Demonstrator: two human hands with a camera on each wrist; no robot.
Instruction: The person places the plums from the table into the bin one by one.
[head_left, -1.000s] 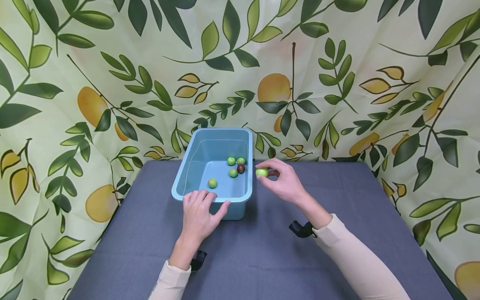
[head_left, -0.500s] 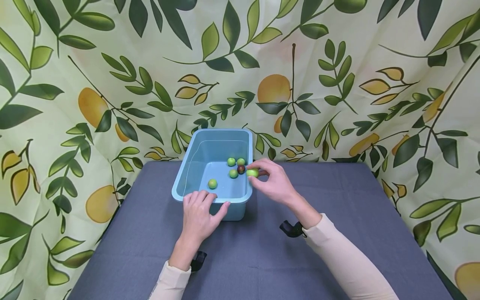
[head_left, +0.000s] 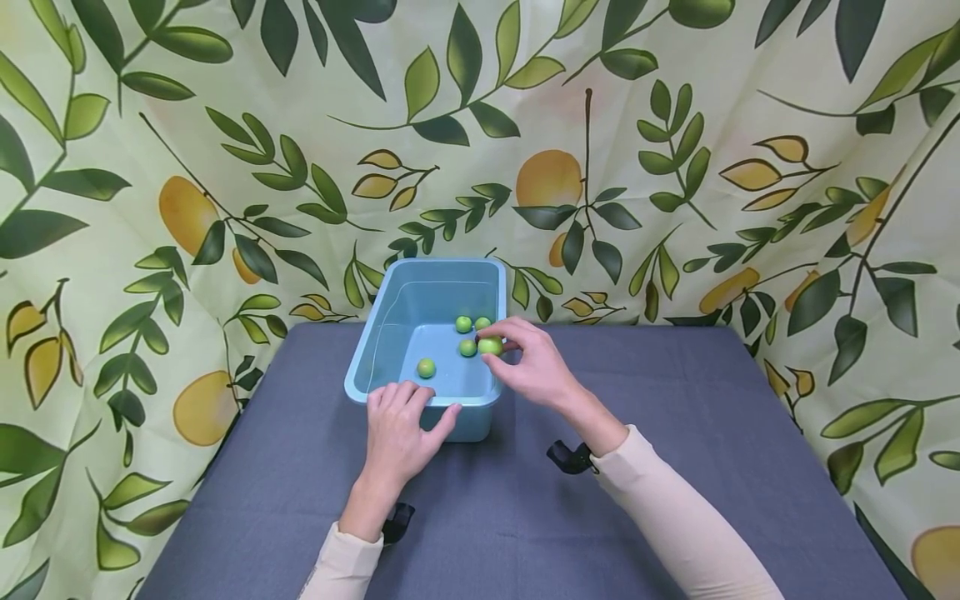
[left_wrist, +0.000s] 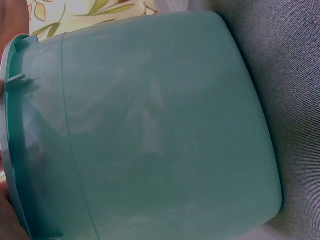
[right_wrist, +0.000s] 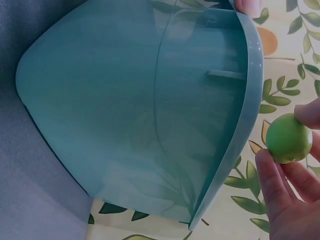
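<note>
A light blue plastic tub [head_left: 360, 358] stands on the table with several small round green fruits in it, one of them a green fruit [head_left: 426, 368] near the front. My left hand [head_left: 401, 429] grips the tub's near rim, fingers bent over it and thumb spread along it. Between thumb and fingertips my right hand [head_left: 528, 362] pinches another green fruit [right_wrist: 289, 138], over the tub's right side and above rim level. A dark red fruit in the tub is almost wholly hidden behind that hand. The left wrist view is filled mostly by the tub's outer wall [left_wrist: 160, 125].
A dark grey-blue cloth [head_left: 675, 400] covers the table. Behind and at both sides hangs a pale backdrop [head_left: 480, 225] printed with leaves and fruit. A black wrist mount [head_left: 570, 457] is strapped to the right wrist, and another mount [head_left: 397, 523] to the left.
My right hand has carried the green fruit leftward, from outside the tub's right rim to over its inside. My left hand has stayed at the near rim.
</note>
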